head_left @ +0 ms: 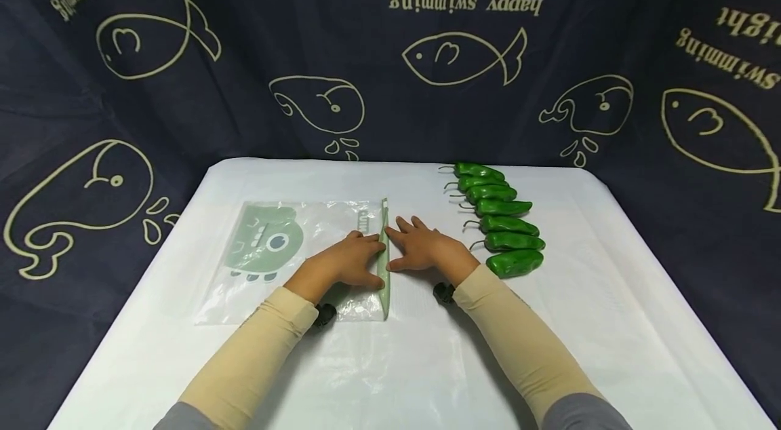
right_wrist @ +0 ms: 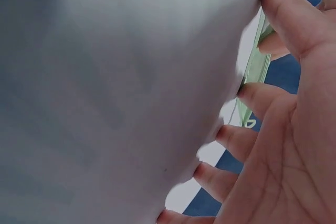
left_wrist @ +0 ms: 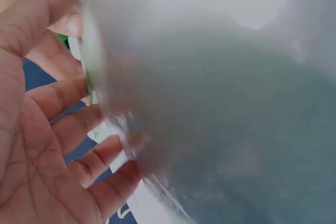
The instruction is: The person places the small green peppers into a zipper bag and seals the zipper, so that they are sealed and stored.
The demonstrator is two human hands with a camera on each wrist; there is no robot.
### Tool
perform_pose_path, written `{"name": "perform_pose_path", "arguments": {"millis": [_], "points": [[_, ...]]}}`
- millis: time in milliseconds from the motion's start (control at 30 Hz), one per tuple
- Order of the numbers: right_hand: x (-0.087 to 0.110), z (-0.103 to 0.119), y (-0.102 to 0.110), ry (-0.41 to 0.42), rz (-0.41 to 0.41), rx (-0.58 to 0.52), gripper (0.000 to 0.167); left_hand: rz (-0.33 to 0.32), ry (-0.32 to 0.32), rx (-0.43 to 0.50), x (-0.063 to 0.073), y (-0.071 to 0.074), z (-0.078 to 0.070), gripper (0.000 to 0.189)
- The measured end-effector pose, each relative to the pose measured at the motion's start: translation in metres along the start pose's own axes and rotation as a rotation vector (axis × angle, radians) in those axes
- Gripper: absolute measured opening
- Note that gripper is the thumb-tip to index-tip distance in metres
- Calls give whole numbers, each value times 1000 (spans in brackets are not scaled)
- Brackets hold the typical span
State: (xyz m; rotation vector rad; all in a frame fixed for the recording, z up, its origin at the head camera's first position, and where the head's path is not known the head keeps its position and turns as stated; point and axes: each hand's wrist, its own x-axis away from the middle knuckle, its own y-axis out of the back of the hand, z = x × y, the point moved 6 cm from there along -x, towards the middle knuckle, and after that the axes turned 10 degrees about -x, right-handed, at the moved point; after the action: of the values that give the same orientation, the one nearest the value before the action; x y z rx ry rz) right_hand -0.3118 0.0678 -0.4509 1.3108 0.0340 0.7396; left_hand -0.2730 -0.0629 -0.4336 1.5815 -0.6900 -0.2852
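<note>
A clear zip bag (head_left: 329,220) with a green monster print lies flat on the white table, its green zip strip (head_left: 384,281) toward the right. My left hand (head_left: 348,260) rests on the bag, fingers spread, its thumb and fingertips touching it at the strip. Just right of the strip is my right hand (head_left: 421,247), palm down with fingers apart; its thumb and index fingertips are beside the strip. In the right wrist view the fingertips (right_wrist: 252,90) press on the white surface. Nothing is seen gripped in either hand.
Several green peppers (head_left: 511,225) lie in a column right of my right hand, most with stems pointing left. The white table (head_left: 549,335) ends at a dark blue cloth (head_left: 342,9) with fish and whale drawings, which hangs behind and at the sides.
</note>
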Motion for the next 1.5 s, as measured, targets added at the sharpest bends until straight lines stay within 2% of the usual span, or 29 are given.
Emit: {"name": "perform_pose_path", "arguments": {"millis": [133,533,867,1100,1167,1267,1367,1500], "points": [[0,-1,2,-10,1,-6,90,6,13,67,1,2,-3,77],[-1,1,1,-6,2,-33,89,-61,15,96,5,-8,3,74],[1,2,4,-4,2,-19,88,-102,-21,119,6,-2,-6,61],[1,0,0,-10,17,-24,90,-104,-10,166,6,-7,-8,64],[1,-1,0,-11,19,-29,90,-133,-10,192,6,-7,-8,65],[1,-1,-1,-14,17,-32,90,-214,9,234,9,-4,-8,64],[0,-1,-1,-11,13,-31,89,-297,56,278,15,1,-8,64],[0,-1,0,-12,6,-19,89,-364,102,303,24,6,-10,63]]}}
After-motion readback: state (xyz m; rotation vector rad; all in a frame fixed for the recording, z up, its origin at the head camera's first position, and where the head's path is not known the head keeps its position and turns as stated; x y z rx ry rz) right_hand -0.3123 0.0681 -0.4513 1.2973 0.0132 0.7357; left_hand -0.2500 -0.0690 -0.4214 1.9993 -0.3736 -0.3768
